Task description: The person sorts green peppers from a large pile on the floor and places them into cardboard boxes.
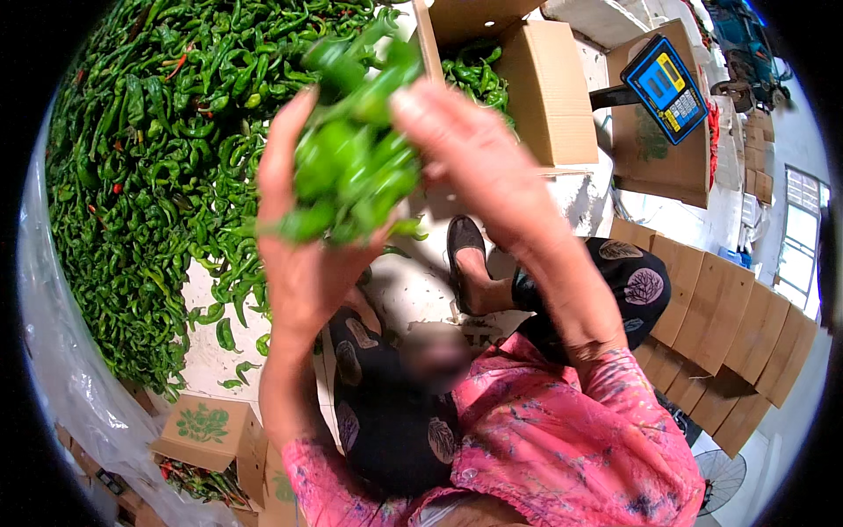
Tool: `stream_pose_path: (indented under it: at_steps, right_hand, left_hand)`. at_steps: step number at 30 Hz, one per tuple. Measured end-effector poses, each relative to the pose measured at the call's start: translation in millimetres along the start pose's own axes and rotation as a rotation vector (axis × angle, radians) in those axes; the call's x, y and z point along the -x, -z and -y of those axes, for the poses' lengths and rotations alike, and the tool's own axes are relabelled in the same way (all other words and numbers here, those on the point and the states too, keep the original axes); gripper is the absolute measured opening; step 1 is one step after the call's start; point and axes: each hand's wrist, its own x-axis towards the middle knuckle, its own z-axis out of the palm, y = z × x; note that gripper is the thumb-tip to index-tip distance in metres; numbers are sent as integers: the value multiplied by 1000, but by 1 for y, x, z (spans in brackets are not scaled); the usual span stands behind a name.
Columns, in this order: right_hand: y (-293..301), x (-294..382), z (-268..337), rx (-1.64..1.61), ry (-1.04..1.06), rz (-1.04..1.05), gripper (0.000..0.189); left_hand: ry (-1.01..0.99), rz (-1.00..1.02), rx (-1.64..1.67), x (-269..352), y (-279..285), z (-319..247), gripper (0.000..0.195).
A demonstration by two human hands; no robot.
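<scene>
Between my raised hands is a bunch of green peppers [359, 158], blurred by motion. My left hand [299, 224] cups the bunch from below and from its left side. Against its upper right side are the fingers of my right hand [448, 132]. Behind and to the left, a large pile of green peppers [151, 165] covers much of the floor, with a few red ones among them. An open cardboard box [550, 92] holding more green peppers stands just beyond my right hand.
A digital scale display [666, 89] stands at the upper right. Stacked cardboard boxes [711, 309] are at the right. A smaller box [204, 428] with red and dark peppers sits at the lower left, beside plastic sheeting [85, 369]. A fan [721, 481] is at the lower right.
</scene>
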Motion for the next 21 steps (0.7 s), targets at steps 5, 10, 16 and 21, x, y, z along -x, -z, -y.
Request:
stream_pose_path:
  at_steps: [5, 10, 16, 21]
  right_hand:
    - [87, -11, 7, 38, 172, -282, 54]
    - [166, -41, -71, 434, 80, -636, 72]
    - [67, 8, -64, 440, 369, -479, 28]
    - [-28, 57, -107, 283, 415, -275, 18]
  left_hand:
    - [-162, 215, 831, -79, -85, -32, 91]
    - [-194, 373, 24, -87, -143, 24, 100]
    - [85, 220, 171, -12, -73, 54, 37]
    - [321, 43, 441, 5, -61, 32, 31]
